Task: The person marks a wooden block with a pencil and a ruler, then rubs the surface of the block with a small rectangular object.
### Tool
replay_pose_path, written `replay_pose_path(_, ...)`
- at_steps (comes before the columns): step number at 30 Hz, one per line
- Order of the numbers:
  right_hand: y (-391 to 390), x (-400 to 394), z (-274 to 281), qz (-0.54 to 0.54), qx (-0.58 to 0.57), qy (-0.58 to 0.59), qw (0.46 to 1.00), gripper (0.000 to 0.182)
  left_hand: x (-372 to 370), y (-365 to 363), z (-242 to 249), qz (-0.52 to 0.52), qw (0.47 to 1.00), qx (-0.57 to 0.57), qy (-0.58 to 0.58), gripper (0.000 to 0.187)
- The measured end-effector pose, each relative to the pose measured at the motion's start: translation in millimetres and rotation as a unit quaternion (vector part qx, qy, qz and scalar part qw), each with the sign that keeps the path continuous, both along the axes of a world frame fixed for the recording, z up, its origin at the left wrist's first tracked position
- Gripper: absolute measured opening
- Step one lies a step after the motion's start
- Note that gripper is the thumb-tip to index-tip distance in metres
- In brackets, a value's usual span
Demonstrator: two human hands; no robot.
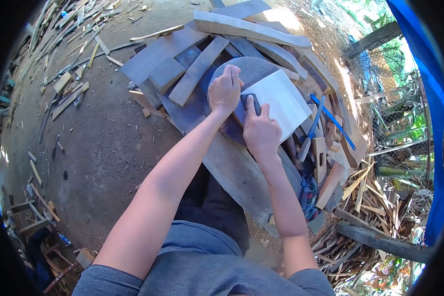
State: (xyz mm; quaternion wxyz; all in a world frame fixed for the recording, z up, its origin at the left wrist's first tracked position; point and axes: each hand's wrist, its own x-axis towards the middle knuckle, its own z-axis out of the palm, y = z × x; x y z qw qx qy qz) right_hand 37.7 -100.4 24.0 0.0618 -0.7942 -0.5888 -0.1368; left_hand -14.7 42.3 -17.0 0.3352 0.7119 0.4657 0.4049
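My right hand [262,129] grips a small dark block [252,104], its index finger stretched along the top. The block lies at the left edge of a white square sheet [287,96]. Under the sheet is a dark board with a rounded end [246,68]. My left hand [225,92] is closed over this board, just left of the block; what its fingers hold, if anything, is hidden.
Curved wooden pieces [251,30] and a short plank [198,71] lie around the board on the bench [234,170]. To the right are a blue-handled tool [333,122], a chisel-like tool [311,130] and wood blocks [320,160]. Offcuts [70,101] litter the ground.
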Motion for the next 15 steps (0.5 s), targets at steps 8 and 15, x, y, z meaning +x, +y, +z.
replay_pose_path(8, -42.2, -12.6, 2.5, 0.038, -0.006, 0.004, 0.999, 0.046, 2.6, 4.1, -5.7, 0.017, 0.994, -0.033, -0.106, 0.046)
replay_pose_path(15, 13.1, -5.0, -8.4, 0.032, 0.051, 0.034, 0.998, 0.041, -2.1, 3.5, -2.7, 0.001, 0.988, -0.005, -0.155, 0.057)
